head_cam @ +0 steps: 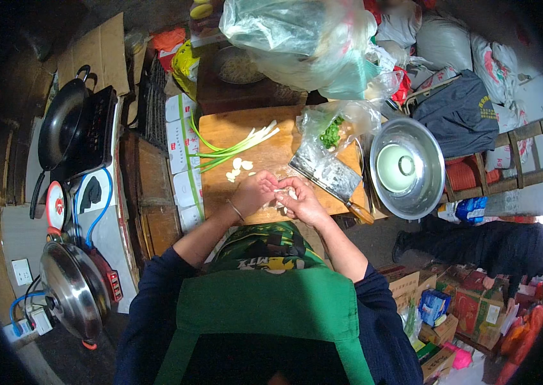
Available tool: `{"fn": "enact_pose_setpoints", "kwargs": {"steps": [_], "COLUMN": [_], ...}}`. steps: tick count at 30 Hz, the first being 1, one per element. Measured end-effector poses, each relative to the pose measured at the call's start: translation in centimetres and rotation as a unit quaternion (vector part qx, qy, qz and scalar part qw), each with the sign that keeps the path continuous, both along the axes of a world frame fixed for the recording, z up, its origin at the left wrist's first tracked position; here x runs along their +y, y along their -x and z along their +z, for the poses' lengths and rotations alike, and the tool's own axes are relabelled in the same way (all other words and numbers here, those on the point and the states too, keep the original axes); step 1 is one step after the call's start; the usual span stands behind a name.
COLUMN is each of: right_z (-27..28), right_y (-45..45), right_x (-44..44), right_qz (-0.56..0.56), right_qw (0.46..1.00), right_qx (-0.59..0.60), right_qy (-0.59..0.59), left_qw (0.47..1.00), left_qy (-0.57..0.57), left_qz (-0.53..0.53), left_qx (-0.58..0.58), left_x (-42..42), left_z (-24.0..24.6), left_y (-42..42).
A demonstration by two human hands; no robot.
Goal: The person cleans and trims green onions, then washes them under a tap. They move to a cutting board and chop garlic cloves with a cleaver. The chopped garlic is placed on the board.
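Over the near edge of a wooden cutting board (214, 192), my left hand (254, 195) and my right hand (302, 199) meet, fingers curled around small white pieces that look like garlic. Skins or more pieces lie beneath the fingers, partly hidden. Several peeled garlic cloves (237, 163) rest on the board beyond my left hand. Scallions (233, 147) lie farther back, their green ends over the left edge. To the right, a cleaver (334, 175) with a wooden handle lies flat. Its blade touches a clear plastic bag (307, 120) near chopped greens (331, 134).
Right of the board stands a steel basin (437, 168) with a pale bowl (387, 168) inside. A black wok (62, 125) sits on a cooktop at left, near a lidded steel pan (72, 293). Another person (478, 243) bends over boxes at right.
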State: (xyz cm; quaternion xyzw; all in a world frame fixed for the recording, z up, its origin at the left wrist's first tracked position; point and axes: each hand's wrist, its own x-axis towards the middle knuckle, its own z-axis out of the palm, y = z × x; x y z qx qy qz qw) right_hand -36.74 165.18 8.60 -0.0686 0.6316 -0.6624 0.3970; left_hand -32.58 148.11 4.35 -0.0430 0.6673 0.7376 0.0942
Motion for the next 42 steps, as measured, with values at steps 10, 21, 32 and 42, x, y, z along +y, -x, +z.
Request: {"fn": "enact_pose_setpoints", "kwargs": {"steps": [10, 21, 32, 42], "right_z": [-1.5, -3.2, -4.7, 1.4], "right_y": [1.5, 1.2, 2.4, 0.6], "right_x": [1.9, -2.5, -3.0, -2.8], "right_qz": [-0.104, 0.077, 0.071, 0.075], "right_qw": [0.995, 0.885, 0.848, 0.954], "right_qx": [0.0, 0.432, 0.484, 0.192], "right_qy": [0.01, -0.157, -0.205, -0.216], "left_qw": [0.955, 0.892, 0.984, 0.86], "left_qy": [0.27, 0.44, 0.068, 0.455], "left_qz": [0.07, -0.036, 0.162, -0.036], "left_qx": [0.097, 0.096, -0.027, 0.226], "left_x": [-4.7, -3.6, -4.1, -5.2], "left_z": [1.4, -3.1, -2.5, -5.5], "left_y": [-2.0, -3.0, -3.0, -4.0]}}
